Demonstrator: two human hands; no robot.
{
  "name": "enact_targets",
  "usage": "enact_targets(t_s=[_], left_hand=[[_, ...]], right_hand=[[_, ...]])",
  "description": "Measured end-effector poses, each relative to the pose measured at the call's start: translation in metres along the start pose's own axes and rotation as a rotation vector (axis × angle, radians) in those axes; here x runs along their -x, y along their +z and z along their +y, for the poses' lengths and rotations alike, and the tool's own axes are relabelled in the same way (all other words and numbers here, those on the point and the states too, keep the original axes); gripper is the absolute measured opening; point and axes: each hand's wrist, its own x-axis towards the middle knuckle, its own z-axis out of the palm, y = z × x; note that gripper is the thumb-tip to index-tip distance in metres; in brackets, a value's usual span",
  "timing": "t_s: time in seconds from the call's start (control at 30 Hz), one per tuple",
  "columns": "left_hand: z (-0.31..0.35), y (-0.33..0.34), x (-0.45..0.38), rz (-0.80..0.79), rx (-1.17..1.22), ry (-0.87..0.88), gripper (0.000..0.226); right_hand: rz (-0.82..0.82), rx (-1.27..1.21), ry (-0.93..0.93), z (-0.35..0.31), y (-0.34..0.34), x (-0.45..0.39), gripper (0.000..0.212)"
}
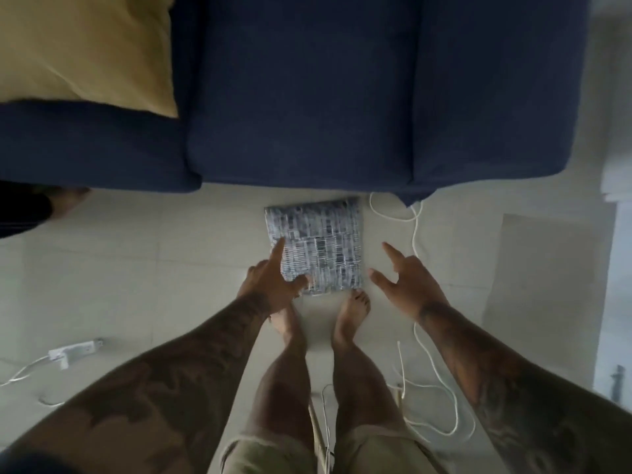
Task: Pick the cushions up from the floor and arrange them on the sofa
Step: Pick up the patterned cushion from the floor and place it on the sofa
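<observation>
From the head camera, a grey-and-white patterned cushion (316, 248) lay flat on the pale tiled floor (136, 268), just in front of the navy sofa (307, 97) and touching the person's bare toes. The left hand (273, 285) was spread open over the cushion's near left corner, forefinger stretched across the fabric; it seemed to rest on it without gripping, though the blur left that unsure. The right hand (407, 282) hung open, fingers splayed, just beside the cushion's right edge and holding nothing. A yellow cushion (85, 49) sat on the sofa's left seat. A white cable (415, 234) trailed over the floor at the right.
</observation>
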Motion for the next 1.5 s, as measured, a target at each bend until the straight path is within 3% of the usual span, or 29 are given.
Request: enact_targets(t_s=[0.2, 0.33, 0.5, 0.7, 0.83, 1.0, 1.5], left_hand=[[-0.042, 0.087, -0.180, -0.088, -0.070, -0.057, 0.106], [-0.081, 0.148, -0.284, -0.062, -0.087, -0.138, 0.111], [-0.126, 0.198, -0.346, 0.012, 0.015, -0.188, 0.126], [-0.153, 0.219, -0.382, 0.046, 0.187, 0.015, 0.137], [-0.149, 0.210, -0.364, 0.113, 0.145, 0.101, 0.142], [-0.134, 0.176, -0.303, 0.308, 0.046, 0.029, 0.146], [-0.050, 0.006, -0.047, 0.296, -0.113, 0.074, 0.130]], right_hand=[[-0.055, -0.002, -0.023, 0.035, 0.099, -0.163, 0.085], [-0.106, 0.015, -0.001, 0.061, 0.171, -0.264, 0.088], [-0.109, -0.009, 0.030, 0.085, 0.221, -0.349, 0.109], [-0.091, -0.195, -0.048, 0.096, 0.246, -0.382, 0.133], [-0.035, -0.208, -0.071, 0.089, 0.242, -0.368, 0.138], [0.038, -0.164, -0.074, 0.067, 0.223, -0.320, 0.137], [0.145, -0.188, -0.033, -0.031, 0.105, -0.072, 0.134]])
